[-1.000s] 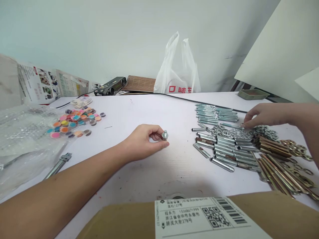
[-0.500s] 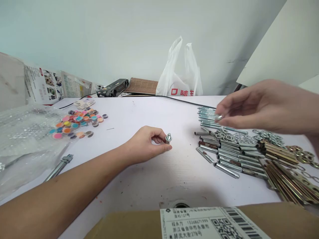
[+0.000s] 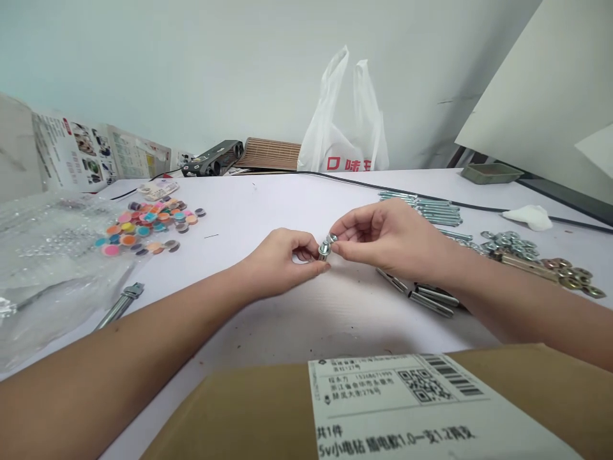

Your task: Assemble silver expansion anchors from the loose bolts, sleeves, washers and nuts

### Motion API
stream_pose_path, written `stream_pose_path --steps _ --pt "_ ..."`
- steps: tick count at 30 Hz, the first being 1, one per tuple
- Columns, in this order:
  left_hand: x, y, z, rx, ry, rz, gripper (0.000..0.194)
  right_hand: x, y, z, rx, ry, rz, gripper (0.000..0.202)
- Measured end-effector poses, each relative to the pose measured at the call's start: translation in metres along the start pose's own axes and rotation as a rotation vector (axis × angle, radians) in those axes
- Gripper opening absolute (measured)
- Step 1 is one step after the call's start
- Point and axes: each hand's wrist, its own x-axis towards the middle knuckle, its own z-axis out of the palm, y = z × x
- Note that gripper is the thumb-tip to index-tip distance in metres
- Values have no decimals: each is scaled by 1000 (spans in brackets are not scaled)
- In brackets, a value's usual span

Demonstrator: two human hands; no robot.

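Near the middle of the white table, my left hand (image 3: 275,263) pinches an upright sleeve anchor bolt (image 3: 324,251) between thumb and fingers. A washer sits round it near the top, and the lower end is hidden by the fingers. My right hand (image 3: 390,236) comes in from the right and holds a small silver nut (image 3: 332,238) between thumb and fingertip. The nut is right at the bolt's tip; I cannot tell whether it sits on the thread. Beyond and under my right arm lie long bolts (image 3: 438,211), metal sleeves (image 3: 431,300) and loose nuts (image 3: 510,244).
A cardboard box (image 3: 249,396) with a shipping label fills the near edge. On the left are clear plastic wrap (image 3: 57,255), coloured discs (image 3: 148,223) and an assembled anchor bolt (image 3: 119,305). A white carrier bag (image 3: 335,137) and a green tray (image 3: 491,174) stand at the back.
My right hand has moved left and down from above the parts on the right, bringing the nut to the bolt tip. My left hand keeps its grip. The view has tilted slightly downward.
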Motion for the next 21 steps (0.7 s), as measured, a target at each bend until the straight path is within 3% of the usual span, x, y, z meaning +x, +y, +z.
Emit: stream_pose_path --steps 21 --pt "1 -1 0 50 38 21 17 5 7 11 -59 49 -193 18"
